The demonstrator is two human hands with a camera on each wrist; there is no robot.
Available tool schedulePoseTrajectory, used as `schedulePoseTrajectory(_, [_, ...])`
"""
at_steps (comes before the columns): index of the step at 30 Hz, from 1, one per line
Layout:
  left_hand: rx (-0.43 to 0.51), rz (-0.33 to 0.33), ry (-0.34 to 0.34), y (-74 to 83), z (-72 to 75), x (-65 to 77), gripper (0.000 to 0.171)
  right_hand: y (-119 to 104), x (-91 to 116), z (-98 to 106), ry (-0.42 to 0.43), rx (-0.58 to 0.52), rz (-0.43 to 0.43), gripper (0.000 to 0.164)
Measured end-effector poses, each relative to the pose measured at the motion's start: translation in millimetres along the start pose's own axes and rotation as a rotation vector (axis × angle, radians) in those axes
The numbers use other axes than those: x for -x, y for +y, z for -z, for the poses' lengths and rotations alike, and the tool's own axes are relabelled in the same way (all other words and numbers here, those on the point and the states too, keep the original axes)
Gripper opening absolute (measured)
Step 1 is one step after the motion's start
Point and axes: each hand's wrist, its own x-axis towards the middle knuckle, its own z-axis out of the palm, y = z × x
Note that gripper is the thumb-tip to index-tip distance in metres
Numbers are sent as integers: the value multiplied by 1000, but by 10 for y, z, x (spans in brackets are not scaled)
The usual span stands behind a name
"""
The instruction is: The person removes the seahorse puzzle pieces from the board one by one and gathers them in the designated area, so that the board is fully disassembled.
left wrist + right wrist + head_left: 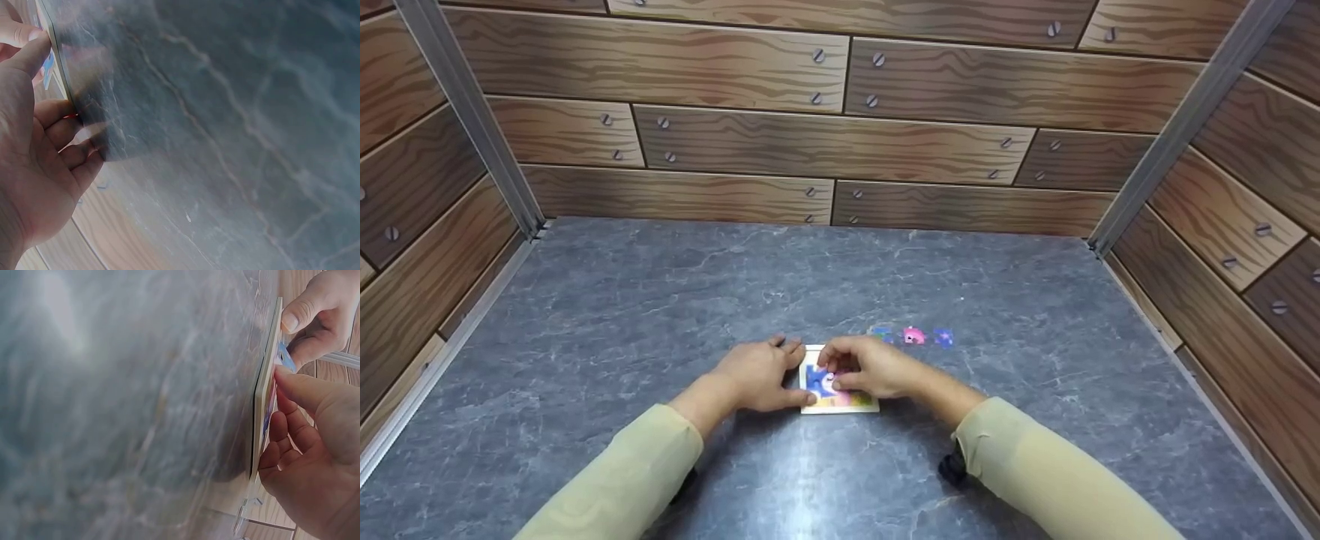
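A small square jigsaw puzzle board (840, 409) with a pale frame lies flat on the grey marbled surface, its picture blue, pink and yellow. My left hand (760, 373) holds its left side, thumb on the frame near the front corner and fingers along the edge. Over the board, my right hand (877, 367) pinches a blue puzzle piece (286, 358), which stands tilted up from the picture in the right wrist view. The right hand's thumb lies against this piece; its other fingers are curled over the board and hide part of the picture.
Just beyond the right hand, three loose puzzle pieces lie in a row: a blue-green piece (882, 334), a pink piece (913, 335) and a blue piece (943, 337). Wood-patterned walls (735, 142) with metal corner posts (1170, 142) enclose the back and sides.
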Motion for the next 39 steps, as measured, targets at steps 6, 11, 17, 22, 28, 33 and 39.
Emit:
schedulePoseTrajectory(6, [-9,-10,9,-2,2,11,89,-11,-1,-14,12,30,11,22])
schedulePoseTrajectory(11, [-4,1,1,-3,-2,7,90,-25,-2,-27,26,56,20,21])
schedulePoseTrajectory(17, [6,-5,15,-3,-15,6,89,-30,-5,-54,46,77,21,19])
schedulePoseTrajectory(22, [11,-15,31,-5,-23,9,88,-33,-6,-72,63,92,36,18])
schedulePoseTrajectory(28, [7,-12,32,-7,-24,11,89,-46,-13,-76,74,114,45,18])
schedulePoseTrajectory(33, [-3,-11,29,-7,-21,11,89,-46,-13,-76,82,113,21,17])
schedulePoseTrajectory(39, [4,-16,26,-8,-17,11,88,-37,-18,-66,73,78,-26,14])
